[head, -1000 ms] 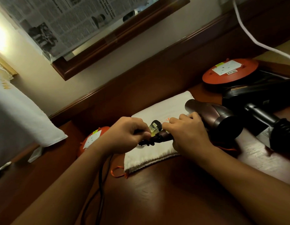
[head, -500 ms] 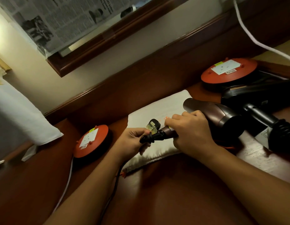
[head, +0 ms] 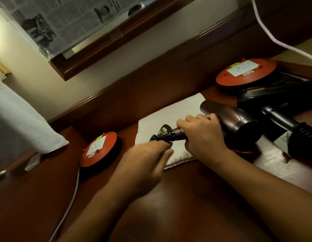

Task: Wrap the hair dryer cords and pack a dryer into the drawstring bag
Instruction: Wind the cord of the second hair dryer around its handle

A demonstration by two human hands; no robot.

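A brown hair dryer (head: pixel 228 117) lies across a white drawstring bag (head: pixel 169 117) on the wooden desk. My right hand (head: pixel 202 135) grips the dryer's handle, whose end and black cord root (head: pixel 163 136) stick out to the left. My left hand (head: pixel 146 159), blurred by motion, is closed just below the cord root; the cord itself is hidden under it. A second, black hair dryer (head: pixel 277 109) lies to the right, its ribbed cord collar (head: pixel 303 135) pointing to the lower right.
Two round orange socket reels sit on the desk, one at the left (head: pixel 99 149) with a white cable (head: pixel 69 203), one at the back right (head: pixel 246 72). A white cloth (head: pixel 20 123) hangs at the left. A raised wooden ledge (head: pixel 151 81) borders the desk behind.
My left hand has slid down and toward me from the plug end, now below the cord root. The right hand stays on the handle. The left orange reel has come into full view.
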